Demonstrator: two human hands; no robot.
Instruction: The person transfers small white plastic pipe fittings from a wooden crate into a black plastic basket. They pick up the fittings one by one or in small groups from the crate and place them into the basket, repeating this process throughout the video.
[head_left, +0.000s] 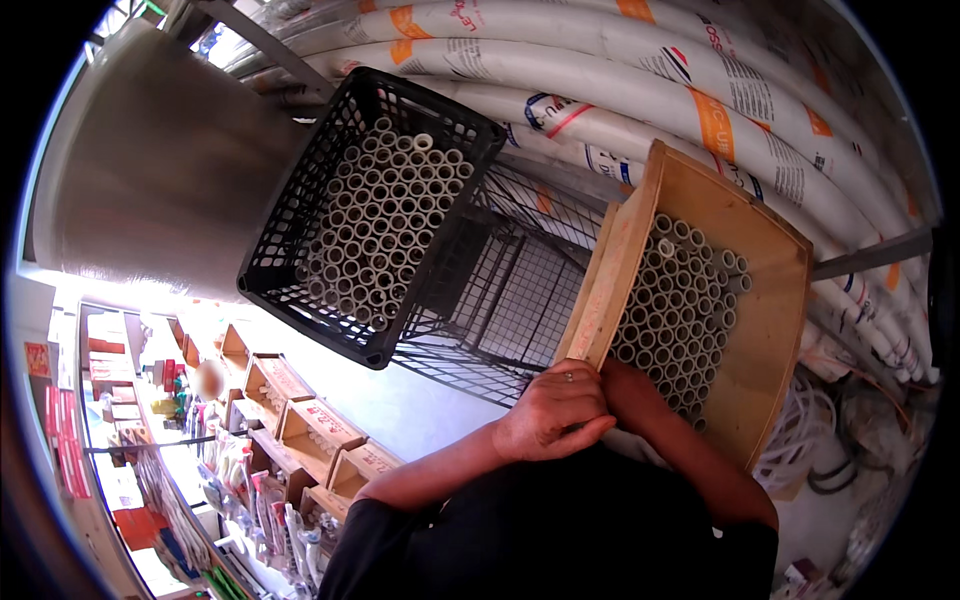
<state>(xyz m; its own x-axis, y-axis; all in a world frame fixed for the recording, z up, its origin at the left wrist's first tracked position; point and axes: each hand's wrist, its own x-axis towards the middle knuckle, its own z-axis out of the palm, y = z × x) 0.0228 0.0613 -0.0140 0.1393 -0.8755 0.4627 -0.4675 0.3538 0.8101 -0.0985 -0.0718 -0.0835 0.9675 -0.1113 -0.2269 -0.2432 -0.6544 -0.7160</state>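
Note:
My left hand (559, 415), with a ring on one finger, lies over the near end of the left wall of a wooden box (765, 330), its fingers curled on the edge. Just inside that wall is my right hand (628, 386), partly hidden by the left hand; its fingertips do not show. White plastic pipe fittings (679, 315) stand on end in the box, their round openings up, close to my right hand. A black plastic crate (251, 289) to the left holds similar fittings (382, 210), packed in rows.
Crate and box rest on a wire shopping cart (517, 300). Long white PVC pipes (600, 67) in printed wrapping lie behind. A large film-wrapped roll (165, 165) stands at left. Lower left are shelves with open wooden bins (319, 427). Coiled clear tubing (799, 435) lies at right.

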